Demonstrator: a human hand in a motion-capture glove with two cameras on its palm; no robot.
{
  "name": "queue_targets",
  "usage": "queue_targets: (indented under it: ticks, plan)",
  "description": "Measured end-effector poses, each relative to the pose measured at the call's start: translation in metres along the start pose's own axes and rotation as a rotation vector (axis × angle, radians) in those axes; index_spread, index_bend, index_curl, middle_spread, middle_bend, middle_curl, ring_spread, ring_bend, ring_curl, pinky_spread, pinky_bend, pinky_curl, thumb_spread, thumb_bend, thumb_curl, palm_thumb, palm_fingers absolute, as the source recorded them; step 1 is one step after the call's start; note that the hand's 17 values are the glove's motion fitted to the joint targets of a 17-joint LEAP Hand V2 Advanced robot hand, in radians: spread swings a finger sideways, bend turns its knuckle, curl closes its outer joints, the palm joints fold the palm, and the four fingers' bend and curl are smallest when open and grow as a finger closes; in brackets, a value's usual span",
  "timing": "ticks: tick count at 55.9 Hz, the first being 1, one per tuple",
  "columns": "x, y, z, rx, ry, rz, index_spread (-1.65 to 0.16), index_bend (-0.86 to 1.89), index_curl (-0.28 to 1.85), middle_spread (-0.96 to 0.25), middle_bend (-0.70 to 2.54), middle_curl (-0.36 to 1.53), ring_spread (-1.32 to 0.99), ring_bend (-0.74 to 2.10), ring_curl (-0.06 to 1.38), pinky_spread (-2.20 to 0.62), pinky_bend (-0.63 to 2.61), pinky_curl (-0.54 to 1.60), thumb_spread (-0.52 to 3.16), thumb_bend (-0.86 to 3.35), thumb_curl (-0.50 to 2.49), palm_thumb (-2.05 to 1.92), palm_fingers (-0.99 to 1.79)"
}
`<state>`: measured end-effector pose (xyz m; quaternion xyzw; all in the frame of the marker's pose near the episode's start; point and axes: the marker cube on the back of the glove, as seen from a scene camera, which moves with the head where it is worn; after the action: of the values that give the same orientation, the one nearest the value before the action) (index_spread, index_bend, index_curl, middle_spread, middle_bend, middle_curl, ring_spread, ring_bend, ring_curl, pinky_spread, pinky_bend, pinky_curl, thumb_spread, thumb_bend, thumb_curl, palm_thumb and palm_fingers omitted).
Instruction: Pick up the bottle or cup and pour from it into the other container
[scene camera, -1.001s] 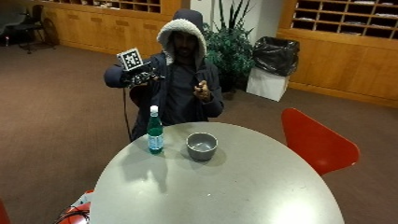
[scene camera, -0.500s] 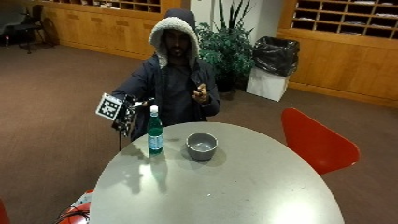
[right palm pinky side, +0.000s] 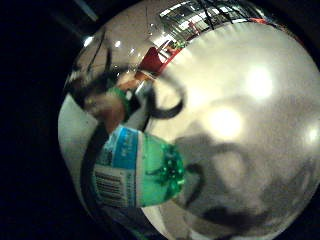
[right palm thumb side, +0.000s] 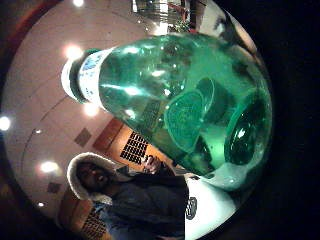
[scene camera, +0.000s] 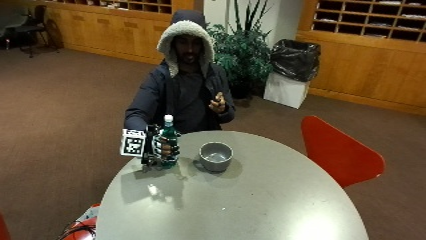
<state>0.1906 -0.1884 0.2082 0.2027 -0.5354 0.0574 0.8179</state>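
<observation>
Having dropped from beside the bottle, the gloved right hand (scene camera: 162, 147) now wraps curled fingers (scene camera: 174, 148) around the green bottle (scene camera: 168, 142), just beside the grey cup (scene camera: 215, 156).

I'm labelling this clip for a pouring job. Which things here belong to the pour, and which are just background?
Part of the job:
- green plastic bottle with a white cap, upright on the table
- grey round cup beside it
- black-gloved right hand, fingers curled round the bottle

Just around:
- round grey table
- red chair
- potted plant
- black-bagged bin

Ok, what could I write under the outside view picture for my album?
A person's gloved right hand grips an upright green bottle beside a grey cup on the round table.
</observation>
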Motion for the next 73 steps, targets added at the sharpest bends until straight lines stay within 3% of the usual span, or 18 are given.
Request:
queue_targets:
  ticks: [3, 9, 17, 22, 28, 32, 36, 42, 53, 73]
  plan:
    - [-0.001, -0.002, 0.003, -0.002, -0.013, 0.047, -0.32, 0.15, 0.24, -0.14, 0.39, 0.38, -0.06, 0.64, 0.35, 0.23, 0.45, 0.29, 0.74, 0.04, 0.46, 0.87, 1.04]
    - [0.002, -0.001, 0.007, 0.061, -0.019, -0.075, -0.31, 0.13, 0.27, -0.18, 0.37, 0.4, -0.12, 0.66, 0.39, 0.13, 0.45, 0.32, 0.61, 0.01, 0.51, 0.93, 1.11]
    - [-0.013, 0.0, 0.004, 0.048, -0.015, -0.029, -0.3, 0.11, 0.28, -0.2, 0.37, 0.43, -0.16, 0.67, 0.41, 0.06, 0.44, 0.33, 0.5, -0.02, 0.56, 0.96, 1.14]
    - [-0.033, -0.015, 0.0, 0.093, 0.039, -0.094, -0.29, 0.12, 0.28, -0.2, 0.37, 0.44, -0.17, 0.67, 0.42, 0.03, 0.45, 0.34, 0.46, -0.03, 0.59, 0.97, 1.15]
    - [-0.062, -0.027, -0.01, 0.025, 0.069, -0.134, -0.29, 0.12, 0.29, -0.2, 0.37, 0.46, -0.17, 0.67, 0.43, 0.0, 0.45, 0.35, 0.42, -0.04, 0.61, 0.96, 1.16]
    - [-0.077, -0.043, -0.009, 0.161, 0.059, -0.089, -0.28, 0.12, 0.29, -0.2, 0.38, 0.47, -0.17, 0.67, 0.43, -0.01, 0.46, 0.35, 0.41, -0.04, 0.62, 0.96, 1.16]
    - [-0.088, -0.035, -0.012, 0.066, 0.063, -0.014, -0.28, 0.12, 0.3, -0.2, 0.37, 0.47, -0.18, 0.67, 0.43, -0.02, 0.45, 0.36, 0.39, -0.04, 0.63, 0.97, 1.16]
    - [-0.097, -0.033, -0.011, 0.033, 0.101, -0.048, -0.28, 0.12, 0.31, -0.2, 0.37, 0.48, -0.18, 0.67, 0.43, -0.03, 0.46, 0.36, 0.38, -0.04, 0.65, 0.96, 1.17]
    - [-0.119, -0.04, 0.009, -0.043, 0.522, -0.218, -0.28, 0.12, 0.31, -0.2, 0.37, 0.49, -0.18, 0.66, 0.44, -0.04, 0.46, 0.37, 0.36, -0.04, 0.66, 0.96, 1.17]
    - [-0.132, -0.07, 0.044, -0.35, 1.203, -0.244, -0.28, 0.12, 0.32, -0.19, 0.37, 0.51, -0.17, 0.66, 0.44, -0.04, 0.46, 0.37, 0.35, -0.04, 0.69, 0.95, 1.17]
